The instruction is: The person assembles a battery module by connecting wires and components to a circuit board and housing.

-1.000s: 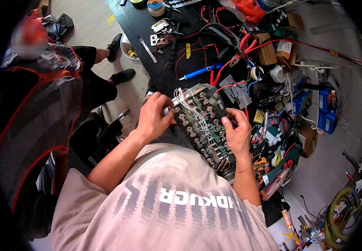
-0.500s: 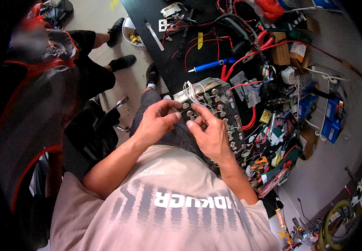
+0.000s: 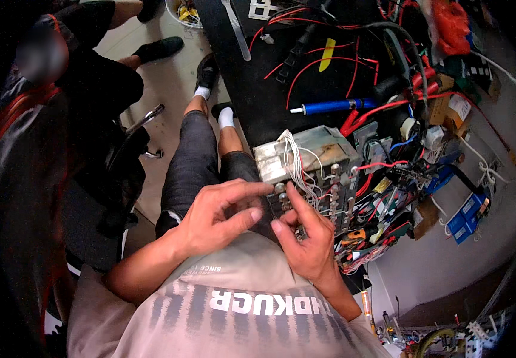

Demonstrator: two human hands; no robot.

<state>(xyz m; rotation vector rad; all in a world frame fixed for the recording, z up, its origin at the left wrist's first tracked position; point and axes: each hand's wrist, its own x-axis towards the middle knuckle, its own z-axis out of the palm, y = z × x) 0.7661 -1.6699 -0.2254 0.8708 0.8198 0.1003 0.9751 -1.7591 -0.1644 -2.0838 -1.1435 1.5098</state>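
A grey metal battery pack (image 3: 306,158) with rows of bolt terminals and thin white wires (image 3: 297,170) lies at the near edge of a black workbench (image 3: 252,89). My left hand (image 3: 216,218) reaches over its near corner, index finger and thumb pinching at a round terminal bolt (image 3: 280,188). My right hand (image 3: 306,235) rests on the pack's near side, its fingers pressed against the terminals beside the same bolt. Whether a loose part sits between my fingers is hidden.
Red and black cables (image 3: 329,65), a blue pen-like tool (image 3: 329,107), blue connectors (image 3: 467,218) and small parts crowd the bench to the right. Another person (image 3: 49,119) sits on a chair (image 3: 133,137) at the left. My knees are under the bench edge.
The view has tilted down and closer. Both my hands slid from the pack's far and right sides to its near corner and came together at one terminal.
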